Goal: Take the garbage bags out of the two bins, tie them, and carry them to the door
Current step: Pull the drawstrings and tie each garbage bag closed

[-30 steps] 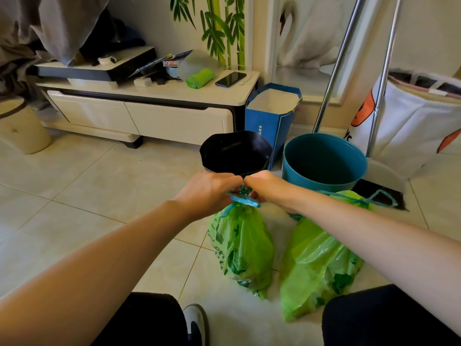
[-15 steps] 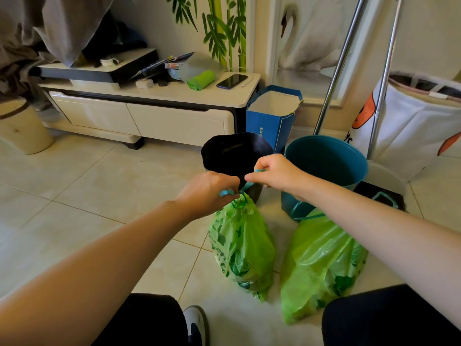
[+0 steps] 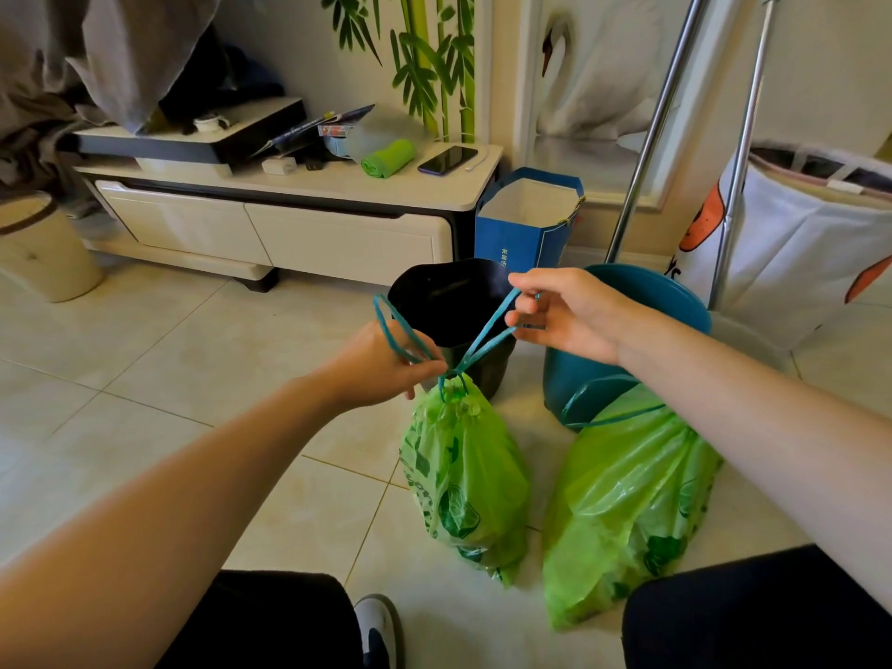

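Pinching the teal drawstring loops (image 3: 487, 330) from either side, the left hand (image 3: 381, 366) and right hand (image 3: 569, 313) each closed their fingers on a loop and held them apart above the cinched neck of the smaller green bag (image 3: 463, 480), which stood on the tiled floor (image 3: 169, 369). Just beside it slumped the second green bag (image 3: 627, 490), touching the teal bin (image 3: 627, 340) — its mouth hidden behind the right forearm. Beyond the hands sat the black bin (image 3: 449, 301), then a blue paper bag (image 3: 526, 224) and the low cabinet (image 3: 299, 219) with a phone (image 3: 447, 160). Two metal poles (image 3: 651, 132) crossed a white hamper (image 3: 796, 243), cut off at the edge.
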Demonstrator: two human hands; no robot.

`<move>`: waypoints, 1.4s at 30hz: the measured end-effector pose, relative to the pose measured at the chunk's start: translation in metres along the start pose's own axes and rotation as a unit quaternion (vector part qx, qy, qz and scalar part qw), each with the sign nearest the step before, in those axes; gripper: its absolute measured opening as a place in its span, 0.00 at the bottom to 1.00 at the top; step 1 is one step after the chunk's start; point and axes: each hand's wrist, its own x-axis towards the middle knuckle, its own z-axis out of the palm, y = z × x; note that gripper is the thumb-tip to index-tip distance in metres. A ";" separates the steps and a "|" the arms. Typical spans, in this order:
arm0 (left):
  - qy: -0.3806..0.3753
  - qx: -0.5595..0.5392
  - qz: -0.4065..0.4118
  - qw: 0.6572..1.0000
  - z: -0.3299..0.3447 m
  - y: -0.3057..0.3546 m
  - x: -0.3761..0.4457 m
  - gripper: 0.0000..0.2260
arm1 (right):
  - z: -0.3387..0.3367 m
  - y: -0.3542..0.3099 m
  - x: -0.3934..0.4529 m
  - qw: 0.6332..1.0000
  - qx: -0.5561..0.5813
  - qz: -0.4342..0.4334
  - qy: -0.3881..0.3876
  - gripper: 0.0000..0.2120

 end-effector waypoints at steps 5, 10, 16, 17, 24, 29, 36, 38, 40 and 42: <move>0.042 -0.182 -0.072 0.980 -0.010 -0.002 0.002 0.04 | 0.002 -0.002 -0.001 1.000 0.009 -0.003 0.005 0.06; 0.074 -0.296 -0.125 0.944 -0.028 -0.009 0.003 0.06 | -0.001 -0.004 -0.002 0.996 0.010 -0.028 0.087 0.03; -0.051 -0.244 -0.228 0.941 -0.046 -0.031 -0.004 0.08 | -0.017 0.005 -0.004 0.982 -0.023 0.016 0.187 0.05; -0.092 -0.229 -0.258 0.934 -0.048 -0.035 -0.006 0.08 | -0.020 0.007 -0.004 0.979 -0.027 0.027 0.202 0.05; -0.227 -0.051 -0.369 0.900 -0.046 -0.056 -0.018 0.08 | -0.034 0.019 -0.005 0.956 -0.080 0.077 0.271 0.08; -0.198 -0.175 -0.339 0.903 -0.052 -0.053 -0.019 0.09 | -0.029 0.012 -0.005 0.948 -0.085 0.055 0.303 0.05; 0.015 -0.620 -0.194 0.760 -0.046 -0.002 0.011 0.20 | -0.008 -0.012 -0.018 0.989 0.027 -0.024 0.147 0.05; 0.010 -0.673 -0.169 0.720 -0.037 0.016 0.020 0.22 | 0.003 -0.017 -0.023 0.993 0.021 -0.047 0.107 0.07; -0.002 -0.699 -0.154 0.699 -0.029 0.032 0.025 0.23 | 0.013 -0.019 -0.028 0.994 0.002 -0.065 0.084 0.08; -0.019 -0.717 -0.150 0.681 -0.024 0.046 0.029 0.20 | 0.019 -0.021 -0.032 0.995 -0.006 -0.073 0.065 0.10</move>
